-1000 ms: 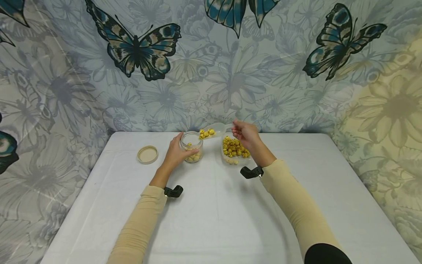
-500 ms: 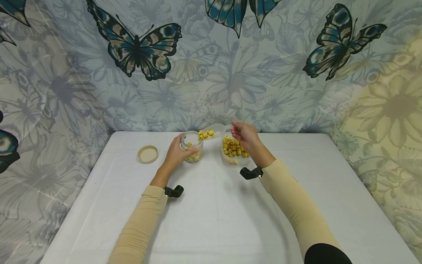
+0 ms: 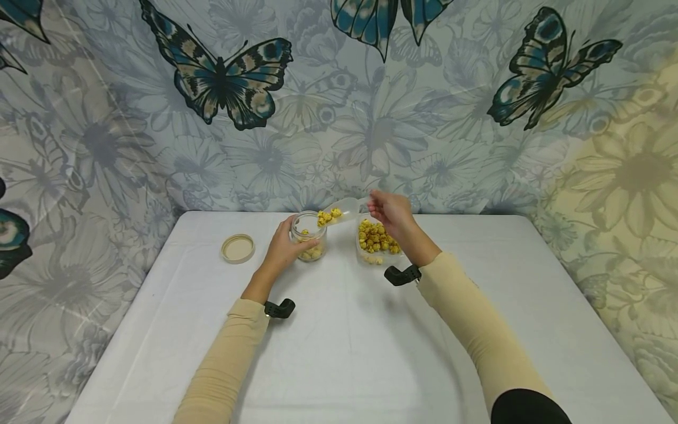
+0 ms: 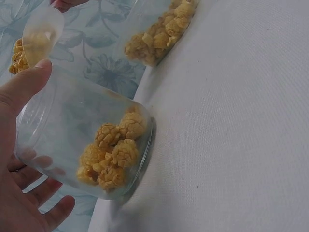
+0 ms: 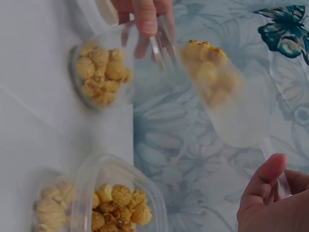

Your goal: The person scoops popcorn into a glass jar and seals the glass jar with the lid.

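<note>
My left hand (image 3: 282, 243) grips a clear glass jar (image 4: 72, 130) near its open mouth, thumb on one side and fingers round the other. Several pieces of caramel popcorn (image 4: 111, 157) lie at the jar's bottom. With my right hand (image 3: 394, 215) I pinch the thin handle of a translucent scoop (image 3: 345, 208). The scoop carries more popcorn (image 3: 329, 217), and its front edge is right at the jar's rim, tilted down toward it. Below my right hand stands a clear plastic tub (image 5: 161, 193) heaped with the same popcorn.
A round, pale-rimmed lid (image 3: 238, 248) lies on the table left of the jar. White cloth covers the table (image 3: 339, 353). Behind its far edge hangs a butterfly-and-flower backdrop (image 3: 381, 118). Each wrist wears a black camera mount (image 3: 279, 308).
My right hand has risen slightly and shifted a little left, so the scoop tips a bit more toward the jar. The left hand and the jar stay put.
</note>
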A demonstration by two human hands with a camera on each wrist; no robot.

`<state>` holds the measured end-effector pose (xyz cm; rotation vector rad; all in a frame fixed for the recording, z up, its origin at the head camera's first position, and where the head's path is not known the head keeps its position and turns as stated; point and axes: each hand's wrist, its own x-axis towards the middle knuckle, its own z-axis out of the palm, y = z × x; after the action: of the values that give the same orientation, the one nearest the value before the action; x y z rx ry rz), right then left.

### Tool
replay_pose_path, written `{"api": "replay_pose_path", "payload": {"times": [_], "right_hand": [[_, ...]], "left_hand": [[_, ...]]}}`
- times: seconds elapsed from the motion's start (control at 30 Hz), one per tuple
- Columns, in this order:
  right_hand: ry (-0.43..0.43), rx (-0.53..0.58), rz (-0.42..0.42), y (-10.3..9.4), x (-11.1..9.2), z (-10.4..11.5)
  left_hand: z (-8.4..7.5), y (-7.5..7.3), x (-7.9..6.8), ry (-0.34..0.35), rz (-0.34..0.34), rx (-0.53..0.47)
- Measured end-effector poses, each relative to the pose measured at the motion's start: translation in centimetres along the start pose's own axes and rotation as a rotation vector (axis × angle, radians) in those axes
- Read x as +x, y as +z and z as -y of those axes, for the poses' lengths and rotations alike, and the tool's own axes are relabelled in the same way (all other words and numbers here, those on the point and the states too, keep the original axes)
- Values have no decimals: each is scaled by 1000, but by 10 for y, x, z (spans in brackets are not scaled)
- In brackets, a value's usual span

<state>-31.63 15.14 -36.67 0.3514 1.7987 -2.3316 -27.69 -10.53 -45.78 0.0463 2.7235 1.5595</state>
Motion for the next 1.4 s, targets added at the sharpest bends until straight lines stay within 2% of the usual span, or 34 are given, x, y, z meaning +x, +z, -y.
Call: {"api": "replay_pose_path", "payload": {"times": [0.5, 0.67, 0.8, 0.97, 1.2, 1.4], "right_hand": [[-254, -188, 21, 31, -3, 9], [-291, -217, 10, 36, -4, 12], [-280, -208, 1, 33, -3, 12], [-227, -176, -5, 26, -2, 10], [-134, -80, 19, 20, -3, 12], [-98, -75, 35, 15, -3, 11]], "left_hand": [[3, 1, 0, 31, -5, -12], [3, 0, -1, 30, -8, -9], [3, 0, -1, 30, -8, 0], [2, 0, -2, 30, -8, 2], [5, 0, 1, 18, 8, 7], [5, -1, 3, 17, 22, 10]]}}
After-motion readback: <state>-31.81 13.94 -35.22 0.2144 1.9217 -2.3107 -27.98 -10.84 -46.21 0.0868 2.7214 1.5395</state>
